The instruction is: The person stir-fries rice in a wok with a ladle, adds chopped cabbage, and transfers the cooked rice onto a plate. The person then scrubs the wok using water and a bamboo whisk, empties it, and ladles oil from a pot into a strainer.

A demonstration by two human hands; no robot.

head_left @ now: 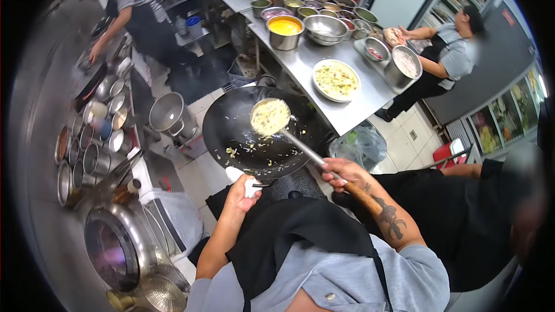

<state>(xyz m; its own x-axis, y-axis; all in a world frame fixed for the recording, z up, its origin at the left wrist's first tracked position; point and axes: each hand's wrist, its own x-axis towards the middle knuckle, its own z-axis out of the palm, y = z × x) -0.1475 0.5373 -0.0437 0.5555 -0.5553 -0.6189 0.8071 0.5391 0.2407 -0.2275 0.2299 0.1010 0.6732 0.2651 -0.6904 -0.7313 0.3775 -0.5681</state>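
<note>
My right hand [345,174] is wrapped round the long handle of a ladle [306,149], near where its metal shaft meets the wooden grip. Fried rice [270,117] fills the ladle's bowl, which is over the big black wok [222,121]. Bits of rice and green are scattered across the wok's inside. With a white cloth [251,187] between, my left hand [241,194] grips the wok at its near rim. On the corner of the steel table ahead stands a white dish [337,81] heaped with yellowish rice and green bits.
Bowls crowd the steel table [300,63], with a pot of orange liquid [285,32] among them. A burner [113,248] and several metal containers line the left counter. Co-workers stand at far left [144,17], at right [448,52] and close by my right side [451,214].
</note>
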